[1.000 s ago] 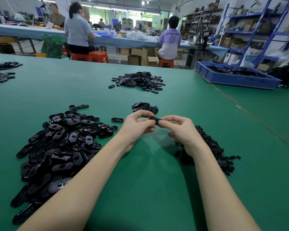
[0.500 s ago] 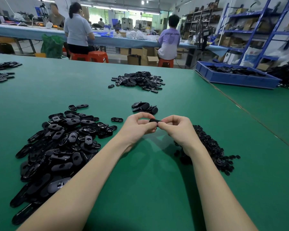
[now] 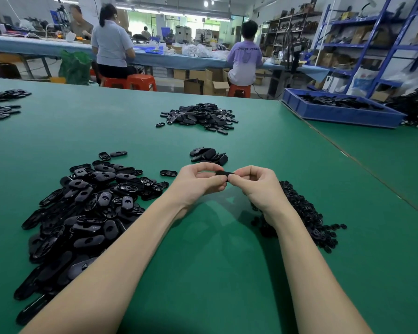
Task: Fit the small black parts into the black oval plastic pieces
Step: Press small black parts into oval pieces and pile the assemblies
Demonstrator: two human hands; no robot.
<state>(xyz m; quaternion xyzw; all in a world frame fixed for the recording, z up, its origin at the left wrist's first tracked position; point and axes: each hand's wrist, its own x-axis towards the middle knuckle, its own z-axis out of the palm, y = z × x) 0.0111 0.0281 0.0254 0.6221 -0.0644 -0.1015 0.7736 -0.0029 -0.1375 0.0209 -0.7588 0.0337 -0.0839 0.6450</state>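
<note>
I am looking down at a green desk with both of my bare forearms reaching forward over its near edge. My left hand and my right hand meet above the middle of the desk, raised off its surface, and between them they share one black oval piece. Only a short dark strip of the piece shows, bridging the gap between the two hands. Its long axis runs left to right, roughly level and parallel to the near edge of the desk. The left fingers are clamped on its left end, thumb below and forefinger curled above. The right fingers are pinched together on its right end. Neither hand is nearer; each holds one end.

I cannot see a small part between the right fingertips, as the fingers cover that spot. My judgement is that the small part is being pressed into the piece at its right end, so the push should go in from the right, along the piece's length, while the left hand braces.

A large heap of oval pieces lies to the left, near the left forearm. A pile of small parts lies just behind the right wrist. A small cluster of finished-looking ovals sits just beyond the hands, toward the far edge.
</note>
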